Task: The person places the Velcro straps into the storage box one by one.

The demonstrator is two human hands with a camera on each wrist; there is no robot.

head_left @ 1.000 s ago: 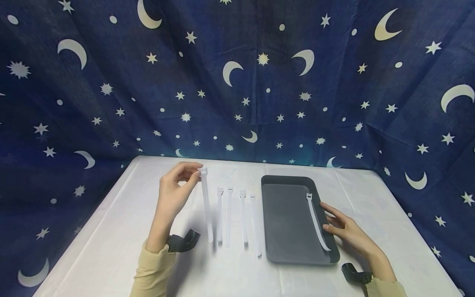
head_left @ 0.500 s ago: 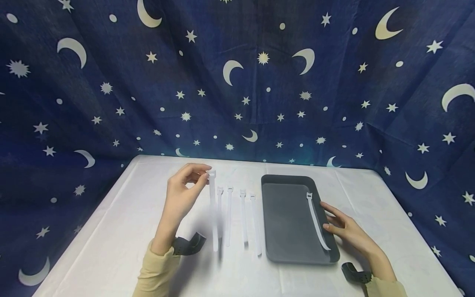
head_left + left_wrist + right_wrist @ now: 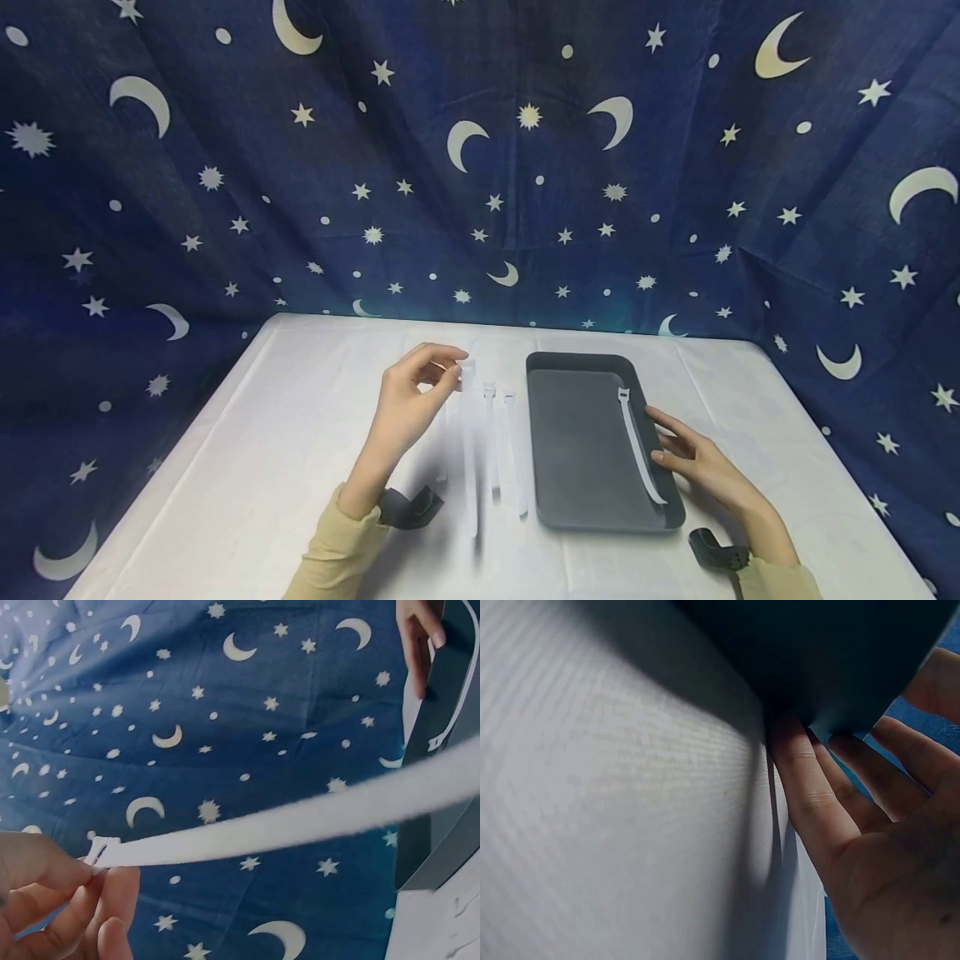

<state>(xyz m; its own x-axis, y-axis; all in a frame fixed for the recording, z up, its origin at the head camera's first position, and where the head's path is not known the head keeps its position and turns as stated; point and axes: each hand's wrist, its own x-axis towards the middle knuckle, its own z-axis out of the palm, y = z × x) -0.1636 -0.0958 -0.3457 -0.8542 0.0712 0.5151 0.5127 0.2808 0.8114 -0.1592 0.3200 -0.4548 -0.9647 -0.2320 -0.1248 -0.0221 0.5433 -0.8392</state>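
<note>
Pinched by its slotted head, a white cable tie (image 3: 470, 467) hangs from the thumb and fingertips of my left hand (image 3: 412, 400). The left wrist view shows its flat strap (image 3: 285, 825) stretching right from the fingers. More white cable ties (image 3: 492, 442) lie lengthwise on the table between this hand and a dark grey tray (image 3: 577, 450); the hand and held tie partly hide some. One cable tie (image 3: 640, 450) rests along the right side inside the tray. My right hand (image 3: 705, 471) touches the tray's right edge with extended fingers, some fingertips tucked against its underside in the right wrist view.
A white cloth covers the table (image 3: 270, 467). Behind it hangs a dark blue curtain (image 3: 420, 150) printed with moons and stars. Each wrist wears a black band mount (image 3: 411, 508). The tray's raised rim stands right of the loose ties.
My left hand has moved right and slightly nearer, carrying the hanging cable tie over the ties lying on the table. The right hand and tray have stayed in place.
</note>
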